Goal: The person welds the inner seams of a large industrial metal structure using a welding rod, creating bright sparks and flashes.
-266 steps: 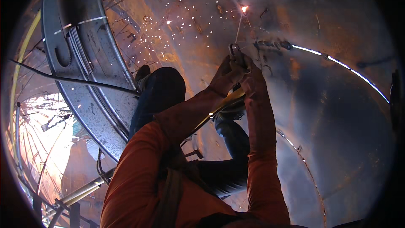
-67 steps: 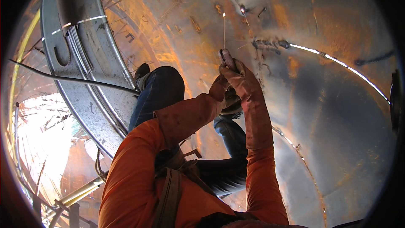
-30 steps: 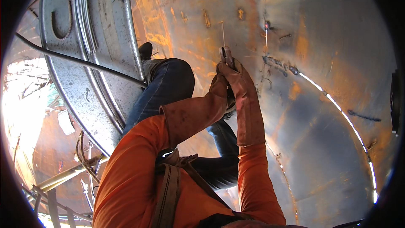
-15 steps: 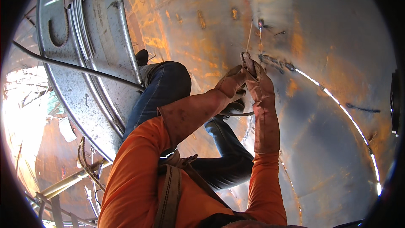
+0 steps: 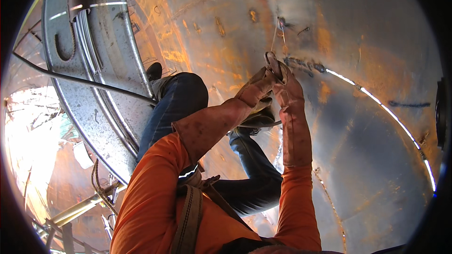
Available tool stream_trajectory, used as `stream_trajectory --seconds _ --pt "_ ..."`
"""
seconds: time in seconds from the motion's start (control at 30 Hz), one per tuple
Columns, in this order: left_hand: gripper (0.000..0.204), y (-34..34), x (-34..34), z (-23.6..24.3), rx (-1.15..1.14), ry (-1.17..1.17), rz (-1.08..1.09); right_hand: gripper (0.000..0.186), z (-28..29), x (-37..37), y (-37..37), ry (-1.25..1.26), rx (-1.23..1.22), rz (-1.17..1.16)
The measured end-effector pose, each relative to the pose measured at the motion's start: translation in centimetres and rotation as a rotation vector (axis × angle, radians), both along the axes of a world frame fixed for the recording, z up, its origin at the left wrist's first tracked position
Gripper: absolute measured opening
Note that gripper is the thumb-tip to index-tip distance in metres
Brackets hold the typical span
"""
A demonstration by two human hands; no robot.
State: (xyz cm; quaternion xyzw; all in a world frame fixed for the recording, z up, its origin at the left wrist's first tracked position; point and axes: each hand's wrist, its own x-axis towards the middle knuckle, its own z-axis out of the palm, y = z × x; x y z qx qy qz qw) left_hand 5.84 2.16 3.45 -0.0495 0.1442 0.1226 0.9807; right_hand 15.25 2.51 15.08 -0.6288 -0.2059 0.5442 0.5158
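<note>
My left hand, in a long brown leather glove, is closed against my right hand, similarly gloved. Both grip an electrode holder in the upper middle. A thin welding rod rises from it, its tip beside a dark weld spot on a seam in the rust-stained steel plate. I cannot tell if the tip touches it. My legs in jeans lie bent below my hands.
A galvanized curved channel runs along my left, crossed by a black cable, with a bundle of rods. A lit slit curves through the plate at right. Poles and rope lie lower left, beside a bright opening.
The arc and sparks of several seconds ago are gone. Over the last second my hands and the holder moved right, bringing the rod's tip beside the seam.
</note>
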Motion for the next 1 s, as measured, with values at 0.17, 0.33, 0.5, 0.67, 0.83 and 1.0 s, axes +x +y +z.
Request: stream_trajectory --seconds 0.17,0.33,0.5,0.67,0.83,1.0 --pt "0.039 -0.2 0.4 -0.3 -0.009 0.038 0.011 0.102 -0.4 0.7 0.1 -0.052 -0.006 0.058" --pt "0.036 0.0 -0.4 0.1 -0.040 -0.046 0.080 0.054 -2.1 3.4 0.1 0.018 -0.115 -0.112" --pt "0.036 0.6 -0.9 1.1 0.003 0.007 0.103 0.064 -2.8 5.2 -2.2 0.017 0.172 0.230" --pt "0.045 0.9 -1.1 1.4 0.151 -0.010 0.179 0.078 -1.6 3.9 -2.2 -0.060 0.119 0.211" --pt "0.029 0.8 0.6 0.6 0.139 0.036 0.083 0.052 -0.9 2.6 0.0 -0.013 -0.095 0.049" --pt "0.031 1.3 3.3 0.0 0.133 0.071 0.063 0.056 -1.1 2.4 -0.2 -0.126 -0.144 -0.012"
